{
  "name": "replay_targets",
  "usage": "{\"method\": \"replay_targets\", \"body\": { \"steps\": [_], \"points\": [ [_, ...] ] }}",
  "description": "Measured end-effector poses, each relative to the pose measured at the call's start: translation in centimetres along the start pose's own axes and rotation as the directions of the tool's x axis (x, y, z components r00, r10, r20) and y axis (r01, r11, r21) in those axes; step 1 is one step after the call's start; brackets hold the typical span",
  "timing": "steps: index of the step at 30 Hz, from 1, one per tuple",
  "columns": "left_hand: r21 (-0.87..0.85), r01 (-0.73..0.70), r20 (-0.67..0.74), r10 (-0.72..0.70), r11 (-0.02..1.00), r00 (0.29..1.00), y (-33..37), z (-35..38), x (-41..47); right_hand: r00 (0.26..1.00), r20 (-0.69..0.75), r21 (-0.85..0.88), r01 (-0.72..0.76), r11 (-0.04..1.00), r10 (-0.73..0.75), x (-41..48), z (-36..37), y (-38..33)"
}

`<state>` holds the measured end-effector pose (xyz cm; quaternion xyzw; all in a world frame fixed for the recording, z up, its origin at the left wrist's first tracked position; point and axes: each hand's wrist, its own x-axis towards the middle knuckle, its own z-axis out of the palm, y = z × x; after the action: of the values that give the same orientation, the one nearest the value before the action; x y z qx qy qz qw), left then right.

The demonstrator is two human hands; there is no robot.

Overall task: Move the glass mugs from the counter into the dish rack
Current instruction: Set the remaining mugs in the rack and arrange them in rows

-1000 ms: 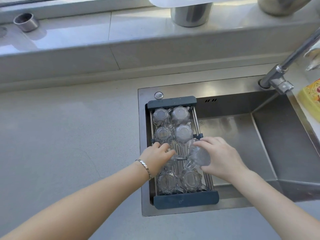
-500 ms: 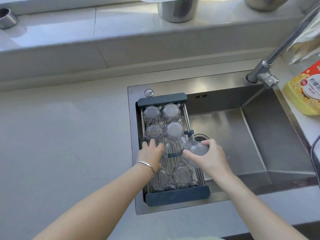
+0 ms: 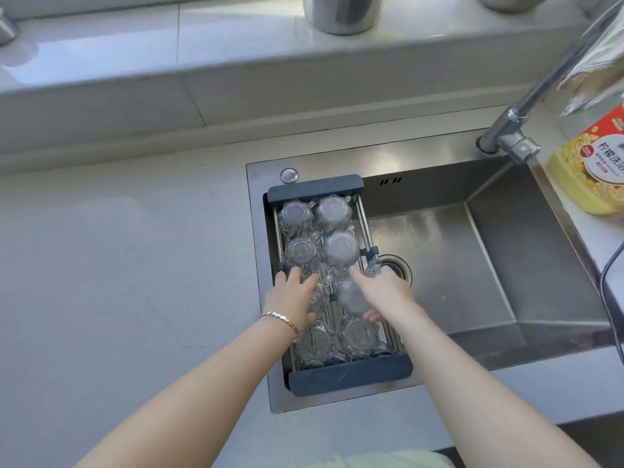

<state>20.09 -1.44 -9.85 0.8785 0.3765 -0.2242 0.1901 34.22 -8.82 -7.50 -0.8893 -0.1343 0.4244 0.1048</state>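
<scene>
Hands meet over the dark grey, steel-railed dish rack (image 3: 337, 376) that spans the left end of the brushed stainless-steel sink (image 3: 506, 265). Inside the rack, clear faceted glass mugs stand upside down, bases up, in two rows running front to back: four at the rack's far end (image 3: 317, 231) and two at its near end (image 3: 337, 339). In the rack's middle, the right hand (image 3: 381, 292) curls its fingers around another inverted clear glass mug (image 3: 351, 297), thumb under its near side. The left hand (image 3: 293, 298), a thin metal bracelet (image 3: 283, 320) at its wrist, closes loosely over a further mug (image 3: 319, 298) beside it, mostly hidden beneath the palm.
</scene>
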Motion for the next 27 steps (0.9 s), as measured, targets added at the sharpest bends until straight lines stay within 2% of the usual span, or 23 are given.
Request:
{"method": "replay_targets", "body": {
  "steps": [4,7,13,17,21,24,25,27],
  "points": [
    [-0.023,-0.008,-0.009,0.008,1.000,1.000,-0.4,0.3,-0.3,0.998,0.053,-0.030,-0.024,0.999,0.026,0.6,0.6,-1.3],
    [-0.043,-0.017,-0.016,0.017,0.999,1.000,-0.5,0.4,-0.5,0.998,0.066,-0.029,0.014,0.999,-0.012,1.0,1.1,-1.2],
    [-0.138,-0.027,-0.023,0.024,0.990,0.999,-1.0,0.5,-0.7,0.971,0.076,-0.134,0.235,0.963,-0.227,0.8,2.2,1.7],
    [-0.105,-0.028,-0.070,0.021,0.994,0.997,-0.5,0.7,-0.9,0.943,0.012,-0.094,0.331,0.939,-0.332,0.6,2.3,2.5],
    [-0.073,-0.005,-0.086,-0.001,0.997,0.996,-0.3,0.5,-0.7,0.927,0.097,-0.085,0.370,0.925,-0.362,0.8,1.7,3.2],
    [-0.062,-0.011,-0.097,0.005,0.998,0.995,-0.5,0.1,-1.0,0.908,0.187,0.116,0.358,0.927,-0.374,0.1,0.5,4.1],
    [-0.068,-0.034,-0.113,0.026,0.997,0.993,-0.7,0.1,-1.5,0.904,0.177,0.166,0.361,0.918,-0.388,-0.3,0.1,4.6],
    [-0.058,-0.192,-0.212,0.176,0.980,0.961,-1.0,0.3,-2.5,0.906,0.067,0.145,0.405,0.903,-0.418,-1.1,-0.4,5.8]
  ]
}}
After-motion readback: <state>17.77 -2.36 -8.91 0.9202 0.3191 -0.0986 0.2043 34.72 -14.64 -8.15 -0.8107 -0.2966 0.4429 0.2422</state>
